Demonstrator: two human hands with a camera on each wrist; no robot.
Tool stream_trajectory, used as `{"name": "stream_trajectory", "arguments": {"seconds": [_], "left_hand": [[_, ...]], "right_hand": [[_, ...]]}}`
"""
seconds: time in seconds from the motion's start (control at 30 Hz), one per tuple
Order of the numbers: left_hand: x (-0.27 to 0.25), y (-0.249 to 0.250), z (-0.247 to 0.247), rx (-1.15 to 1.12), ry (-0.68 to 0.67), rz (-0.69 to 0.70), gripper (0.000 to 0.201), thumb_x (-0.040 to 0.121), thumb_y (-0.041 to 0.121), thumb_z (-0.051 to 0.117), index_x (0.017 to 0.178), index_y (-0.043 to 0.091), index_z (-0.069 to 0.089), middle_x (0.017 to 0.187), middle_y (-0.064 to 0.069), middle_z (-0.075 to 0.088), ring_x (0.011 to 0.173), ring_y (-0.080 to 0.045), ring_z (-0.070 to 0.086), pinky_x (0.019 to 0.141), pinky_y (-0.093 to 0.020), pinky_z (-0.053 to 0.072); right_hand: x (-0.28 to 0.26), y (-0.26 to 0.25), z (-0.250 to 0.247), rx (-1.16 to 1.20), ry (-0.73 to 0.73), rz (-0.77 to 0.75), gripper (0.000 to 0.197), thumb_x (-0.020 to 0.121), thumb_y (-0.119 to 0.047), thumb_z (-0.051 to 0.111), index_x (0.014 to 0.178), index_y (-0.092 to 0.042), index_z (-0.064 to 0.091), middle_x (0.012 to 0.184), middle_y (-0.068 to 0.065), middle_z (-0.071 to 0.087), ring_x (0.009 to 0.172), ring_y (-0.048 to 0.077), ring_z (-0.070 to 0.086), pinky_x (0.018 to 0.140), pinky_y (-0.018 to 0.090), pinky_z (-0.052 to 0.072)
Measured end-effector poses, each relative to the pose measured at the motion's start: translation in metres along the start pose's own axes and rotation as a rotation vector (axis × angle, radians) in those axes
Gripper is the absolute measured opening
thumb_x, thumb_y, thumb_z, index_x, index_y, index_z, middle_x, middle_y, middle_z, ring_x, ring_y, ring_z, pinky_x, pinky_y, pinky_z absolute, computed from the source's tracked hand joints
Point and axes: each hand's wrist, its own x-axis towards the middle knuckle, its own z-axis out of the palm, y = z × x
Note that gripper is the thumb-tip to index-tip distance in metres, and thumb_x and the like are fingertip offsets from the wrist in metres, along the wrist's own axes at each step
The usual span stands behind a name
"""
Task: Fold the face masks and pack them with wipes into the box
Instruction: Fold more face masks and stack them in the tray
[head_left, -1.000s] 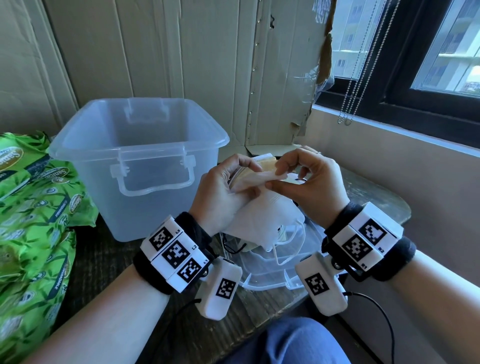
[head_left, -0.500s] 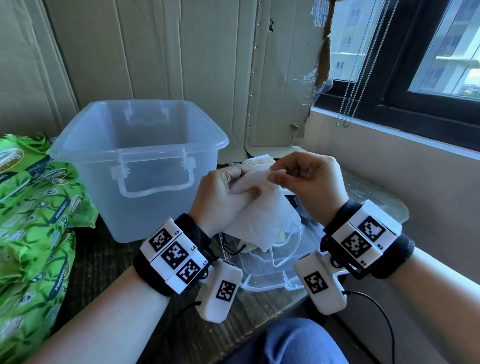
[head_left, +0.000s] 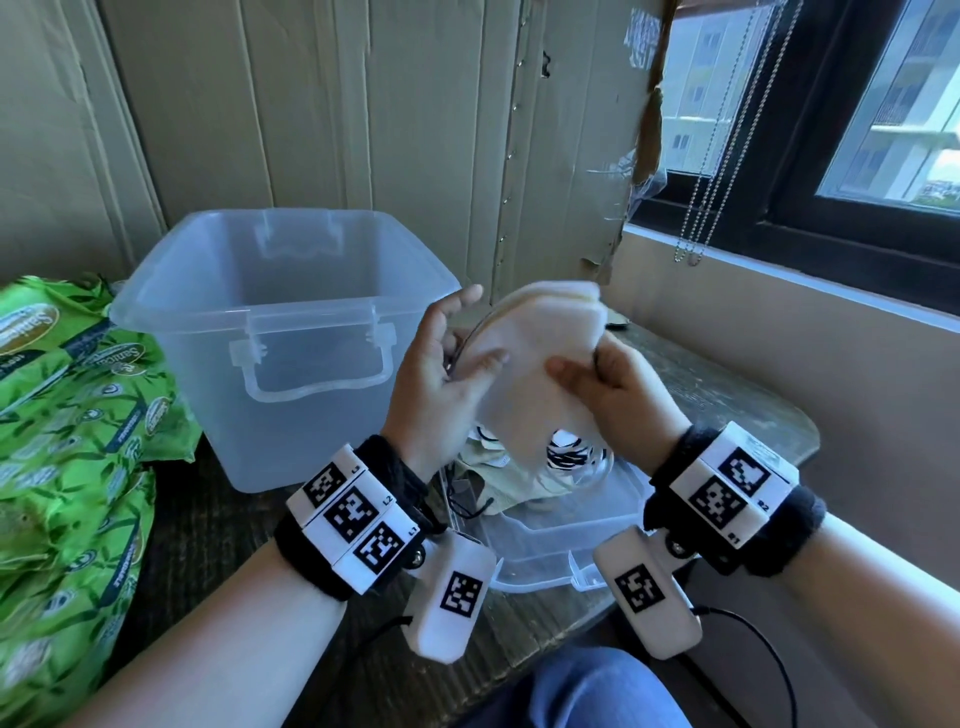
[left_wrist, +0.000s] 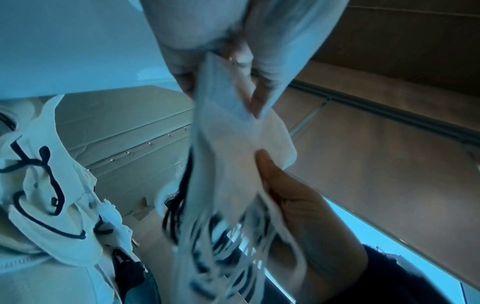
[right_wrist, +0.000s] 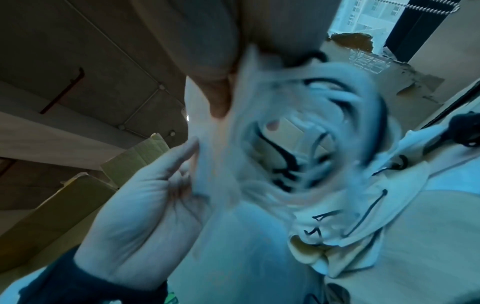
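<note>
Since the earlier frame, both hands have lifted the mask stack (head_left: 540, 358) higher, beside the box (head_left: 218, 332). Left hand (head_left: 441, 384) and right hand (head_left: 618, 395) each pinch it, fingers (head_left: 563, 371) closed on fabric. Risk: loose ear loops (head_left: 563, 452) may snag the lid (head_left: 582, 535) contents. Box appears empty; wipes (head_left: 67, 441) lie on the bench (head_left: 727, 410).

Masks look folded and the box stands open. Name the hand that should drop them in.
Probably the left hand: it is nearer the clear box, whose open top lies just to its left. The right hand, pinching the folded masks, would have to cross over.
</note>
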Motion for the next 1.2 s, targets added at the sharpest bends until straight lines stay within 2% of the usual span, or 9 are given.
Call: {"name": "stream_trajectory", "arguments": {"seconds": [0.17,0.4,0.6,0.7,0.77,0.87,1.0,1.13,1.2], "left_hand": [[-0.003,-0.003,0.010,-0.134,0.017,-0.099,0.049,0.087,0.027,0.056,0.130,0.015,0.035,0.104,0.004,0.057,0.092,0.001,0.058,0.090,-0.019,0.045],[-0.013,-0.010,0.025,-0.061,0.071,-0.174,0.070,0.096,0.025,0.047,0.146,0.018,-0.002,0.151,-0.005,0.025,0.135,-0.012,0.034,0.114,-0.028,0.028],[-0.011,0.000,0.013,-0.088,0.079,-0.065,0.064,0.076,0.009,0.070,0.120,0.037,0.031,0.099,-0.015,0.060,0.082,-0.018,0.060,0.082,-0.034,0.051],[-0.010,-0.002,0.007,-0.033,-0.057,0.010,0.064,0.065,0.006,0.071,0.108,0.045,0.043,0.102,-0.012,0.059,0.095,-0.020,0.058,0.092,-0.039,0.047],[-0.011,-0.003,0.007,0.025,-0.193,0.060,0.053,0.068,-0.005,0.065,0.102,0.032,0.050,0.111,0.001,0.059,0.109,-0.003,0.054,0.101,-0.020,0.038],[-0.013,-0.002,0.008,0.095,-0.319,-0.038,0.037,0.067,0.000,0.055,0.084,0.031,0.064,0.096,0.013,0.060,0.082,-0.004,0.054,0.073,-0.010,0.036],[-0.014,-0.003,0.006,0.101,-0.300,-0.184,0.031,0.077,0.000,0.062,0.085,0.028,0.071,0.088,0.015,0.069,0.081,-0.009,0.059,0.078,-0.020,0.042],[-0.013,-0.007,0.007,0.136,-0.206,-0.187,0.022,0.075,0.003,0.074,0.079,0.024,0.071,0.084,0.011,0.070,0.082,0.006,0.062,0.083,-0.008,0.043],[-0.014,-0.012,0.008,0.161,-0.161,-0.190,0.023,0.073,0.002,0.076,0.077,0.025,0.071,0.083,0.007,0.071,0.081,0.003,0.063,0.083,-0.009,0.044]], "right_hand": [[0.005,0.002,0.003,0.172,0.192,-0.003,0.013,0.095,-0.009,0.042,0.094,-0.020,0.049,0.093,0.005,0.059,0.083,0.018,0.056,0.080,0.036,0.050],[0.000,0.013,0.004,0.280,-0.059,-0.031,0.049,0.076,0.008,0.065,0.119,0.002,0.043,0.098,0.006,0.063,0.082,0.004,0.064,0.071,0.020,0.053],[0.002,0.009,-0.019,0.233,-0.155,0.088,0.041,0.067,0.006,0.071,0.102,-0.006,0.054,0.082,-0.004,0.072,0.075,0.006,0.067,0.071,0.023,0.056],[0.000,0.002,-0.032,0.147,-0.269,0.161,0.045,0.063,0.000,0.072,0.104,-0.008,0.056,0.088,0.001,0.071,0.077,0.014,0.068,0.070,0.027,0.056],[0.000,0.003,-0.037,0.056,-0.225,0.199,0.054,0.065,0.001,0.075,0.113,-0.008,0.053,0.095,0.014,0.069,0.080,0.022,0.067,0.074,0.037,0.057],[0.000,0.005,-0.039,0.001,-0.123,0.235,0.054,0.073,0.013,0.065,0.120,-0.009,0.050,0.086,0.019,0.063,0.076,0.028,0.059,0.077,0.042,0.050],[-0.005,0.007,-0.034,-0.036,-0.190,0.213,0.045,0.080,0.017,0.053,0.116,-0.010,0.049,0.084,0.008,0.057,0.072,0.018,0.057,0.072,0.027,0.049],[-0.004,0.016,-0.031,-0.173,-0.309,0.177,0.039,0.086,-0.004,0.060,0.122,-0.008,0.048,0.112,0.026,0.059,0.095,0.024,0.056,0.092,0.044,0.045],[0.004,0.023,-0.035,-0.240,-0.299,0.198,0.044,0.087,-0.006,0.059,0.128,-0.007,0.045,0.102,0.021,0.061,0.088,0.023,0.056,0.087,0.043,0.047]]}}
